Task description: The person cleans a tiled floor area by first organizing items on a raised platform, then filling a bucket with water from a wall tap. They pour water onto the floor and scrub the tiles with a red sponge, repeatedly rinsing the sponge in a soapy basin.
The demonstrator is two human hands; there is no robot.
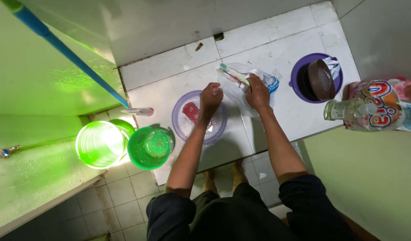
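At frame centre, the left hand is closed above the soapy purple basin; the right hand clutches a clear plastic bag. Wet fingers could let it slip onto the tiled surface.

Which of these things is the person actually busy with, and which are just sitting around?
In use:
left hand over the soapy purple plate
right hand holding a clear plastic bag

Sitting around:
green buckets
purple bowl with brown dish
clear bottle
printed packet
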